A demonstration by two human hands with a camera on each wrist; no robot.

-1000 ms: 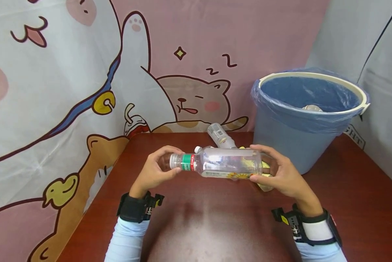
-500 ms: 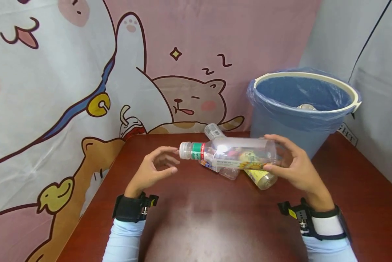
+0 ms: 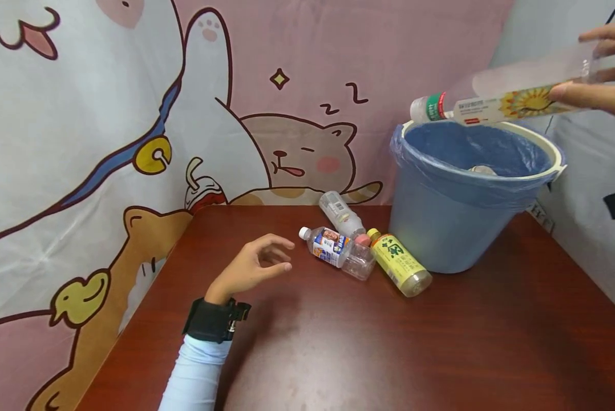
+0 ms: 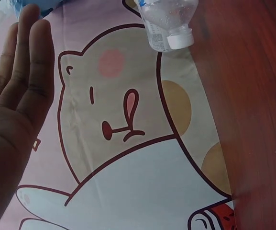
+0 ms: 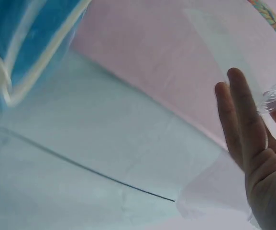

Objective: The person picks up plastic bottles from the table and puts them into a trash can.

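My right hand (image 3: pixel 590 63) is raised at the top right and holds a clear plastic bottle (image 3: pixel 502 97) with a sunflower label by its base end, between thumb and fingers. The bottle lies almost level, its capless neck pointing left above the rim of the blue bucket (image 3: pixel 441 228). In the right wrist view the fingers (image 5: pixel 240 120) look nearly straight beside the see-through bottle. My left hand (image 3: pixel 279 257) hovers just above the red-brown table (image 3: pixel 338 354) with loosely curled fingers, holding nothing, a short way left of a small blue-labelled bottle (image 3: pixel 333 246).
Behind that small bottle lies a clear bottle (image 3: pixel 342 214), and a yellow bottle (image 3: pixel 397 261) lies beside the bucket's base. The bucket has a blue liner and a pale object (image 3: pixel 482 169) inside. A cartoon cloth (image 3: pixel 133 142) walls the back and left; a grey cloth (image 3: pixel 595 188) stands at the right.
My right hand has lifted the clear bottle up and to the right, from over the table to above the bucket. The left hand let go of its neck and stays low.
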